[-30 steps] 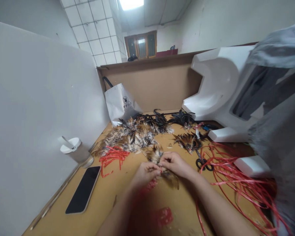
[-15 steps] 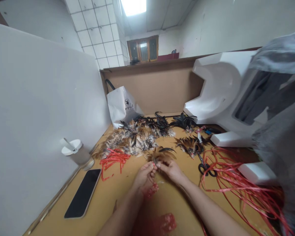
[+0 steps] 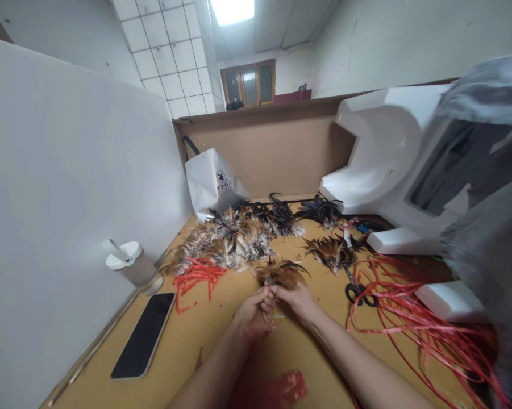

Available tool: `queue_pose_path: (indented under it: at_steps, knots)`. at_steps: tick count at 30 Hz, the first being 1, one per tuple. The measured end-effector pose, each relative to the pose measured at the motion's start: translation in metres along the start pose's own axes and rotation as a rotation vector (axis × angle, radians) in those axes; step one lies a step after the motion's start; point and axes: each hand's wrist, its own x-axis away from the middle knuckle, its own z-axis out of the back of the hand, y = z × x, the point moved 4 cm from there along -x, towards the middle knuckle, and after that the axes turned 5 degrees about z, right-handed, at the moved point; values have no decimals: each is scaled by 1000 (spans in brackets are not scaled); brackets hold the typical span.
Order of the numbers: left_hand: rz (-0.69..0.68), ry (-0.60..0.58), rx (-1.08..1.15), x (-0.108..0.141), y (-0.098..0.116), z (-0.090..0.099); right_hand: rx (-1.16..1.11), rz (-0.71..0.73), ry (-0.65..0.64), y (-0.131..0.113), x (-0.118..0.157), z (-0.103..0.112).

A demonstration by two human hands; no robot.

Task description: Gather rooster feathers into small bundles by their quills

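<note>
A small bunch of brown and black feathers (image 3: 283, 274) fans out above my fingertips at the middle of the table. My left hand (image 3: 256, 313) is closed, thumb and fingers pinching the base of the bunch, where a bit of red strip shows. My right hand (image 3: 298, 301) pinches the same base from the other side, its fingertips meeting the left ones. Behind lies a wide pile of feather bunches (image 3: 234, 241), brown, grey and black. A separate bunch of brown feathers (image 3: 328, 251) rests to the right.
Short red strips (image 3: 200, 272) lie left of my hands, near a black phone (image 3: 144, 336) and a lidded cup (image 3: 134, 267). Black-handled scissors (image 3: 360, 293) and a tangle of long red strips (image 3: 421, 318) are at right. A silver bag (image 3: 213, 179) and white foam (image 3: 383, 147) stand behind.
Both hands stay together on the feather bunch and have shifted slightly downward. My left hand has turned a little, and the feathers now spread lower over my right fingers.
</note>
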Motion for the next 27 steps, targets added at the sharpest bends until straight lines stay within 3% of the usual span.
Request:
queue_pose_path:
  at_steps: [2,7,12,18,25,27]
  knots:
    - [17,1,-12,0,0,0,103,44,-8,-7,-1,0]
    - [18,2,-123,-5,0,6,94,6,48,-5,-3,2]
    - [-193,10,-559,-1,12,0,228,-18,60,5,-8,12]
    - [-375,169,-1068,21,26,-12,329,-113,62,21,-9,19]
    - [-749,62,-1257,31,39,-24,276,-188,0,34,-7,5]
    - [-768,40,-1248,33,40,-19,276,-217,-8,37,-6,0]
